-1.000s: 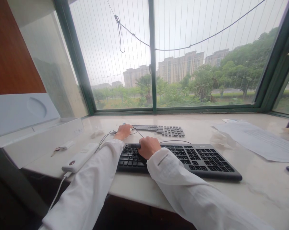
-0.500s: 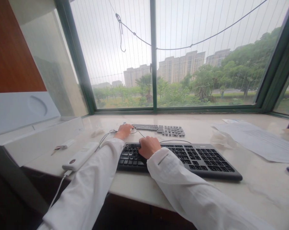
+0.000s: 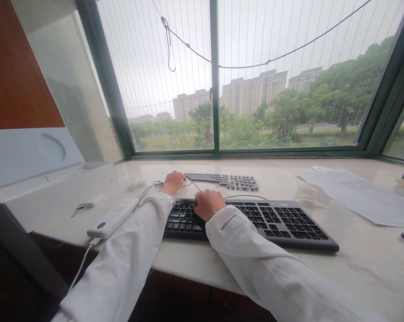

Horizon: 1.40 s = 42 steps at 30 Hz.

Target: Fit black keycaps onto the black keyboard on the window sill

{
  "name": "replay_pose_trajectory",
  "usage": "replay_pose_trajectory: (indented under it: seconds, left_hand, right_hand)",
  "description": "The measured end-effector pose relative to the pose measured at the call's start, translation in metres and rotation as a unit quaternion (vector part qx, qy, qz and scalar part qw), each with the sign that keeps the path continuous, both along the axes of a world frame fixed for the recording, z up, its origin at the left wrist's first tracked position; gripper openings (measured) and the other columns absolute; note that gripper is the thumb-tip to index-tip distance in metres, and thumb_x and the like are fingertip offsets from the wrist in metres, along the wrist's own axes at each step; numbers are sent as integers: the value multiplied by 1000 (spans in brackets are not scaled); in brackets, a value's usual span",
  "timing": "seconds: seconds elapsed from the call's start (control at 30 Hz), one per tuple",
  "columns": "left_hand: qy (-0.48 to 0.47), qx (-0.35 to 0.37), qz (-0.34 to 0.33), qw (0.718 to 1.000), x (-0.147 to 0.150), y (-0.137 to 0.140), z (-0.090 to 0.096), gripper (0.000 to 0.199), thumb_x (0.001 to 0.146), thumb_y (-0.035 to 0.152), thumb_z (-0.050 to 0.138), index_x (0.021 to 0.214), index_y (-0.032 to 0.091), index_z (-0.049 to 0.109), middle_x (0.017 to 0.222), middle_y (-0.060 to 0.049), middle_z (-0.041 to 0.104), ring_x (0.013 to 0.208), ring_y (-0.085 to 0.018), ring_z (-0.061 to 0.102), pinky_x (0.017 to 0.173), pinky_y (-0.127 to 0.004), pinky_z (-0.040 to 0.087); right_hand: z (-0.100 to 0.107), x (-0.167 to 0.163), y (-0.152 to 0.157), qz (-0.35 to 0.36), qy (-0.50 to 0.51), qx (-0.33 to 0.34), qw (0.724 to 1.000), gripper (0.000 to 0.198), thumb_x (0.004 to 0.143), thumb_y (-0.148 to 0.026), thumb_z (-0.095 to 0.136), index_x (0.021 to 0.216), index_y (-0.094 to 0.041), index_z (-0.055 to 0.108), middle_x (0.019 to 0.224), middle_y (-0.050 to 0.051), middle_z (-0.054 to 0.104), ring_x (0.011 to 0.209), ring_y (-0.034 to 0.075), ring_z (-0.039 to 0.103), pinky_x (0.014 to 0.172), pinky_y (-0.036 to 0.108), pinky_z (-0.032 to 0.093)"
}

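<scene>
I count two hands, the left hand (image 3: 173,182) and the right hand (image 3: 209,205), in two white sleeves (image 3: 121,259), over one keyboard (image 3: 274,219) and one batch of loose keys (image 3: 242,182), too many and too small to number from here. The keyboard lies flat near the front edge of the pale table (image 3: 366,264). It is black and wide, capped at its left end, with bare square sockets across the middle and right.

The right hand is curled down on the keyboard's left part; something dark shows by its thumb, and I can't tell whether the fingers are clamped on it. The left hand is at the left end of the loose keys, which lie in rows behind the keyboard; I can't tell whether its fingers are pinched together or apart.

To the left sit one white power bank (image 3: 113,219), one white cable (image 3: 79,268) plugged into it and one open white box (image 3: 59,192).
</scene>
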<state>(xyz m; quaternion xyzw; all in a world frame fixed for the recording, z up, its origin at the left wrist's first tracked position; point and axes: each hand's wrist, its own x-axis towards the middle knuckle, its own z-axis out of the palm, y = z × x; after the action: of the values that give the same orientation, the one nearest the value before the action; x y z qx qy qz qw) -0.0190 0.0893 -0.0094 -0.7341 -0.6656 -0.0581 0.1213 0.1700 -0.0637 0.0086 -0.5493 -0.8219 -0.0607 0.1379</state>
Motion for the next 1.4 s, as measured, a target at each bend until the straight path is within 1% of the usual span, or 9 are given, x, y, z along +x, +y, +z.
replay_pose_trajectory:
  seconds: [0.13, 0.3, 0.4, 0.57, 0.73, 0.83, 1.27, 1.4]
  left_hand:
    - [2, 17, -8, 1000, -1, 0, -1, 41, 80, 15, 46, 113, 30, 66, 116, -3, 66, 105, -20, 60, 93, -30, 43]
    - [6, 17, -8, 1000, -1, 1, -3, 42, 80, 14, 46, 113, 30, 66, 117, -3, 65, 104, -20, 60, 92, -30, 44]
    - [11, 13, -9, 1000, -1, 2, -3, 43, 80, 13, 45, 115, 29, 65, 119, -4, 63, 103, -21, 60, 91, -31, 45]
    - [25, 8, -17, 1000, 0, 0, -5, 46, 81, 12, 43, 119, 28, 61, 127, -6, 56, 104, -22, 59, 91, -34, 45]
    - [34, 1, -18, 999, 1, -2, -5, 47, 83, 12, 41, 124, 29, 58, 127, -6, 54, 106, -21, 58, 92, -33, 45]
    - [35, -1, -18, 999, 1, -3, -5, 48, 84, 13, 40, 125, 29, 56, 129, -6, 53, 107, -21, 57, 92, -33, 45]
    - [43, -3, -24, 999, 1, -5, -4, 50, 85, 11, 37, 130, 29, 52, 130, -8, 51, 106, -22, 57, 91, -34, 45]
    - [50, 6, -19, 999, 2, -7, 0, 48, 85, 11, 39, 128, 28, 54, 127, -9, 53, 103, -22, 59, 90, -35, 45]
  right_hand:
    - [0, 0, 0, -2, 1, 9, 1000, 24, 78, -27, 50, 85, -18, 70, 85, 12, 68, 80, 25, 66, 65, 33, 45]
    - [-3, -1, 1, 1, 0, 4, 1000, 25, 78, -29, 51, 87, -18, 71, 86, 13, 69, 81, 25, 65, 67, 33, 45]
    - [-4, -1, 2, 6, 4, 0, 1000, 25, 77, -28, 51, 88, -18, 71, 86, 14, 69, 81, 25, 65, 67, 33, 44]
    - [-4, -1, 2, 11, 4, 16, 1000, 23, 75, -28, 53, 84, -18, 71, 82, 12, 69, 77, 25, 66, 63, 32, 45]
    - [-3, -2, 1, 10, 2, 2, 1000, 24, 77, -28, 52, 89, -18, 71, 87, 13, 70, 82, 25, 66, 68, 33, 45]
    - [-3, -2, 0, 8, 2, 4, 1000, 24, 76, -27, 53, 88, -18, 72, 86, 13, 69, 81, 25, 66, 67, 32, 45]
    - [-5, -2, 2, 12, 12, 4, 1000, 26, 75, -28, 53, 89, -18, 72, 87, 14, 70, 82, 24, 65, 67, 32, 44]
    - [-5, -2, 2, 12, 14, 3, 1000, 25, 75, -27, 53, 89, -18, 72, 86, 14, 70, 82, 24, 65, 67, 32, 44]
